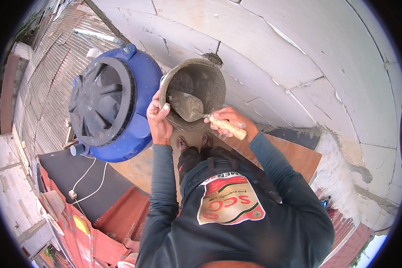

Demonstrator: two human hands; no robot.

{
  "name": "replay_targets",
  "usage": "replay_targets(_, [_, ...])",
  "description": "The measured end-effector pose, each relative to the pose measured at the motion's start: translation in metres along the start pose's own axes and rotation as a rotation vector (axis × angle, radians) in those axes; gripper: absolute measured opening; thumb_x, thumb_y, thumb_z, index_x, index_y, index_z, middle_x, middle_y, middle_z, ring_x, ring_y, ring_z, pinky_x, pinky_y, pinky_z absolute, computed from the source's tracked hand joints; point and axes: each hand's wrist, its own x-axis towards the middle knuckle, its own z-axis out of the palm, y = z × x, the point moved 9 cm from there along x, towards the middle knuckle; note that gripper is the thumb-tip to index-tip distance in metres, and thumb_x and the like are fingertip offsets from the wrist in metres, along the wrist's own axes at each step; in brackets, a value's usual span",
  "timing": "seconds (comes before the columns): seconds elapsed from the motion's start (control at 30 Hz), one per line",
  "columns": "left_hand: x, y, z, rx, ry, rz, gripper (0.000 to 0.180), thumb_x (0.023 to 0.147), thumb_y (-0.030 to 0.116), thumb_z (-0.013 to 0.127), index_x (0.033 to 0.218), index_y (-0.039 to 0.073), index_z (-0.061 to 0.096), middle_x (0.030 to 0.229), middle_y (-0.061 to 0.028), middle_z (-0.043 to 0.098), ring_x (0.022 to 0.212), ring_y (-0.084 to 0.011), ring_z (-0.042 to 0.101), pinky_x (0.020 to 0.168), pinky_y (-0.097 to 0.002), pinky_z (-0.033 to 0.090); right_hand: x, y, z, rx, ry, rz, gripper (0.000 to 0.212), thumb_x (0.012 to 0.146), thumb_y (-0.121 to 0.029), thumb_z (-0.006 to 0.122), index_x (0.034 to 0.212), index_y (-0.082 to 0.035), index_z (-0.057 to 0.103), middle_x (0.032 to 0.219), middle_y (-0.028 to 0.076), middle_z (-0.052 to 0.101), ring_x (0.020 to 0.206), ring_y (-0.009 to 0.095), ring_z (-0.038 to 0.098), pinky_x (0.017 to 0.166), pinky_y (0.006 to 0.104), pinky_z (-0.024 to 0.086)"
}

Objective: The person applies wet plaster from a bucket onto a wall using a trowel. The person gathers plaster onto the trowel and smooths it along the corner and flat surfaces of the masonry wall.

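A mortar-stained bucket (216, 85) is tilted in front of me, its mouth facing me. My left hand (160, 120) grips its rim on the left side, thumb over the edge. In my right hand (231, 121) is a trowel (187, 106) with a pale wooden handle, the fingers wrapped around that handle. The trowel's blade reaches inside the bucket and is coated with grey mortar. Grey residue lines the bucket's inner wall; how much mortar lies deeper in it I cannot tell.
A blue water tank (145, 76) with a black lid (103, 105) stands close on the left. A pale block wall (277, 58) rises ahead and to the right. Corrugated roofing (44, 85) lies beyond the tank. A white cable (94, 190) hangs over a dark sheet at lower left.
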Motion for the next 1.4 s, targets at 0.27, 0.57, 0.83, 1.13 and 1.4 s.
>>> replay_targets(0.27, [-0.011,-0.062,-0.062,-0.282,0.262,-0.081,0.050,0.088,-0.007,0.057,0.138,-0.006,0.053,0.144,-0.0139,0.057,0.132,-0.0241,0.054,0.116,-0.0385,0.037,-0.013,-0.017,-0.007,-0.052,0.085,-0.003,0.041,0.101,-0.021,0.057,0.127,0.012,0.057,0.083,0.010,0.062,0.051,0.009,0.054,0.037,0.0217,0.041])
replay_targets(0.57, [-0.008,-0.125,-0.088,-0.246,0.400,-0.087,0.049,0.091,-0.009,0.054,0.140,-0.006,0.051,0.132,-0.0128,0.064,0.121,-0.0218,0.061,0.109,-0.0355,0.043,-0.021,-0.011,-0.013,-0.084,0.150,0.080,0.038,0.102,-0.023,0.059,0.124,0.008,0.060,0.084,0.009,0.063,0.052,0.011,0.058,0.039,0.0240,0.044])
replay_targets(0.83, [0.012,-0.143,-0.102,-0.373,0.470,-0.047,0.043,0.095,-0.007,0.054,0.137,-0.006,0.052,0.126,-0.0135,0.067,0.113,-0.0212,0.065,0.101,-0.0350,0.049,-0.001,-0.013,-0.021,0.004,0.046,0.131,0.042,0.104,-0.025,0.053,0.127,0.010,0.056,0.089,0.011,0.062,0.054,0.011,0.057,0.040,0.0246,0.047])
replay_targets(1.13, [0.089,-0.182,-0.093,-0.310,0.700,-0.035,0.034,0.084,-0.014,0.065,0.117,-0.005,0.064,0.117,-0.0097,0.068,0.094,-0.0165,0.066,0.089,-0.0283,0.050,0.042,-0.097,-0.098,0.789,-0.188,-0.068,0.053,0.109,-0.028,0.034,0.141,0.014,0.028,0.096,0.017,0.051,0.057,0.018,0.058,0.041,0.0294,0.053])
replay_targets(1.4, [0.113,-0.170,-0.072,-0.210,0.687,-0.016,0.028,0.081,-0.016,0.064,0.108,-0.006,0.066,0.127,-0.0066,0.061,0.097,-0.0154,0.065,0.086,-0.0295,0.051,-0.030,-0.148,-0.046,-0.484,0.434,-0.197,0.043,0.100,-0.025,0.057,0.125,0.009,0.050,0.090,0.013,0.063,0.056,0.017,0.062,0.040,0.0276,0.052])
